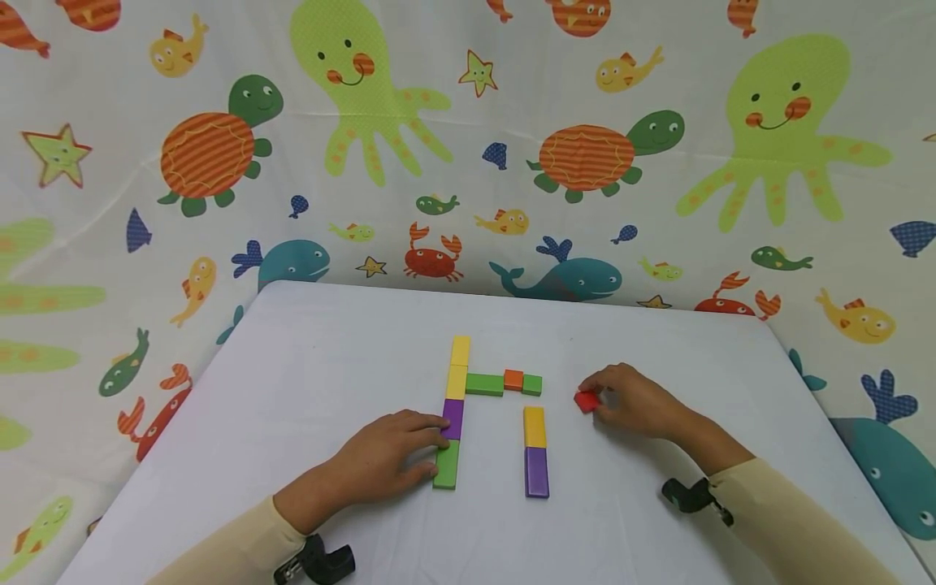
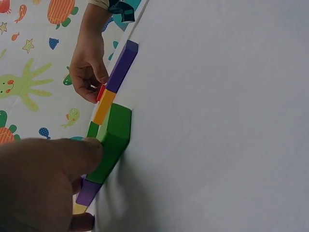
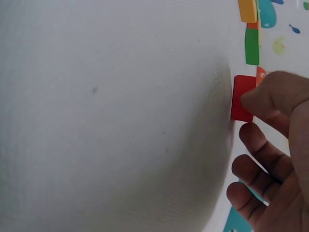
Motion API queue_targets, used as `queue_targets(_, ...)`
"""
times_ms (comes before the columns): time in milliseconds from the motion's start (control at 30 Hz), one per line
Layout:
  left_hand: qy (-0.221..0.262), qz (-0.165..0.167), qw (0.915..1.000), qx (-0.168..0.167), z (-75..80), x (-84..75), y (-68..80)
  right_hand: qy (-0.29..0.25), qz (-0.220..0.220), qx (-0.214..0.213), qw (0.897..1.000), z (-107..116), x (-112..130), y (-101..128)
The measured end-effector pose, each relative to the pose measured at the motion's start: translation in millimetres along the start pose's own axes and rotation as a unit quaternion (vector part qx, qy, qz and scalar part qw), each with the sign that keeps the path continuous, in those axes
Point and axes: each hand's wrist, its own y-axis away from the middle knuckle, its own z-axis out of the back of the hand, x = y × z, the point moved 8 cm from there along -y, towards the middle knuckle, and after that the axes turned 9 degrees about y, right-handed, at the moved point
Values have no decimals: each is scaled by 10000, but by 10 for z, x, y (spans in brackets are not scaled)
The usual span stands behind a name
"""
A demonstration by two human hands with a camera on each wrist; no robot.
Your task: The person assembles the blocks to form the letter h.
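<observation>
My right hand (image 1: 634, 400) pinches a small red block (image 1: 587, 401) at the tabletop, right of the other blocks; the right wrist view shows the thumb on that red block (image 3: 243, 98). My left hand (image 1: 387, 457) rests with its fingers extended against a column of blocks. Its fingertips touch the purple block (image 1: 453, 419), and its thumb is by the green block (image 1: 447, 465) at the column's near end. Two yellow blocks (image 1: 458, 367) make up the far end. From the column a row runs right: a long green block (image 1: 485, 384), an orange block (image 1: 513, 379) and a short green block (image 1: 532, 385).
A separate yellow block (image 1: 535, 427) and purple block (image 1: 537, 473) stand end to end, between the column and my right hand. The white table (image 1: 351, 341) ends at the back against a cloth (image 1: 468, 162) printed with sea animals.
</observation>
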Motion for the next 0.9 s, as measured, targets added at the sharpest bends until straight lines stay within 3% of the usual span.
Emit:
queue_targets(300,1,17,10000,-7,-12,-3,3,18,-169,62,9998,-40,30,4)
queue_targets(567,-19,50,10000,32,-18,-4,-6,217,-675,121,9974,-33,-66,28)
queue_targets(900,-36,-23,10000,-13,1,-4,-7,275,-399,-127,9987,-10,15,12)
